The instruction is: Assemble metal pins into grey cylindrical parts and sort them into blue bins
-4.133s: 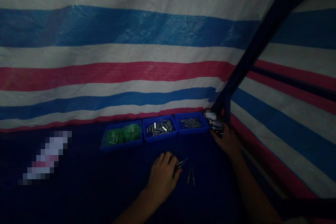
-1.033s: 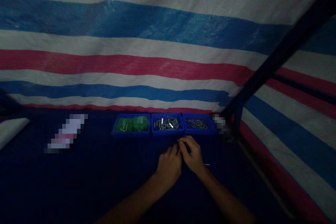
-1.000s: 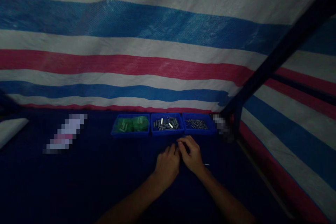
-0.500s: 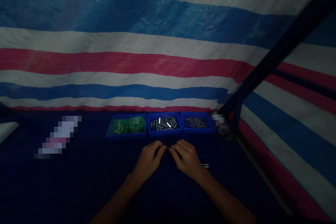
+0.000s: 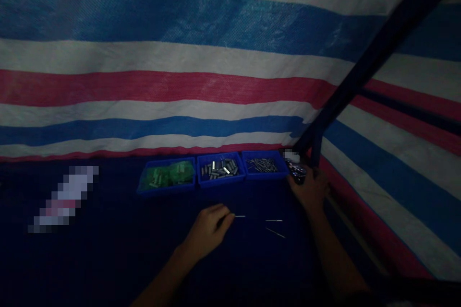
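Observation:
My left hand (image 5: pixel 211 225) is closed in a pinch on a thin metal pin (image 5: pixel 240 216), which points to the right from the fingertips. My right hand (image 5: pixel 312 191) reaches to the right end of the row of bins, thumb and fingers apart, beside a dark packet with small shiny bits (image 5: pixel 297 172). Its fingertips are dim, and whether they touch the packet is unclear. Between the hands, two thin metal pins, an upper one (image 5: pixel 274 220) and a slanted lower one (image 5: pixel 275 233), lie on the dark blue table surface (image 5: pixel 230 273).
Three blue bins stand in a row: a left bin (image 5: pixel 165 193) with green plastic and metal pieces, a middle bin (image 5: pixel 221 182) of short metal cylinders, a right bin (image 5: pixel 266 175) of thin pins. A dark post (image 5: pixel 345 86) slants at the right. Striped sheeting (image 5: pixel 180 86) hangs behind.
My right hand has left the pin and moved right to the dark packet. My left hand keeps the pin. The view has shifted slightly, and the two loose pins now show fully.

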A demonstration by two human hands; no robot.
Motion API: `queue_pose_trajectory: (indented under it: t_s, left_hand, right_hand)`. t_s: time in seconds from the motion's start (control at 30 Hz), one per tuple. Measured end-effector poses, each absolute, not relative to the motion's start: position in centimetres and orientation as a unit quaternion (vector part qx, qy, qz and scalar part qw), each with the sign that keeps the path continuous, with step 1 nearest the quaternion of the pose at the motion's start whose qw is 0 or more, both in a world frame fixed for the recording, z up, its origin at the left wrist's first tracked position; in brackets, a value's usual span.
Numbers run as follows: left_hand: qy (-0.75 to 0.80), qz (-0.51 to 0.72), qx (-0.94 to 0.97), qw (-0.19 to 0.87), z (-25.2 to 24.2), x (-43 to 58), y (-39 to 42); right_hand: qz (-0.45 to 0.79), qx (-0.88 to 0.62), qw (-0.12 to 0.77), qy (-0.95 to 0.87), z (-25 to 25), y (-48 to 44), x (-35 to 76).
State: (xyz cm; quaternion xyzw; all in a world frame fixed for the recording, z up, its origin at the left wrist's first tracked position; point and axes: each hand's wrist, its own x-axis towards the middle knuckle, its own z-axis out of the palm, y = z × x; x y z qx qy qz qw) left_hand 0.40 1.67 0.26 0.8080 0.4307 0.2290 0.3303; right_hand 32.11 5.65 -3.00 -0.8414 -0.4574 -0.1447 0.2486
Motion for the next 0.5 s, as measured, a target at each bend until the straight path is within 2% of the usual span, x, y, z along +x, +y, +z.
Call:
queue_pose_trajectory:
  t_s: [0.33,0.5]
  left_hand:
    - [0.428,0.267,0.776,0.378,0.1,0.5,1.5]
    - [0.429,0.306,0.763,0.374,0.2,0.5,1.6]
  right_hand:
    - [-0.131,-0.833,0.252,-0.475,-3.4,5.8,32.1]
    - [-0.224,-0.753,0.442,-0.433,-0.8,4.8,30.9]
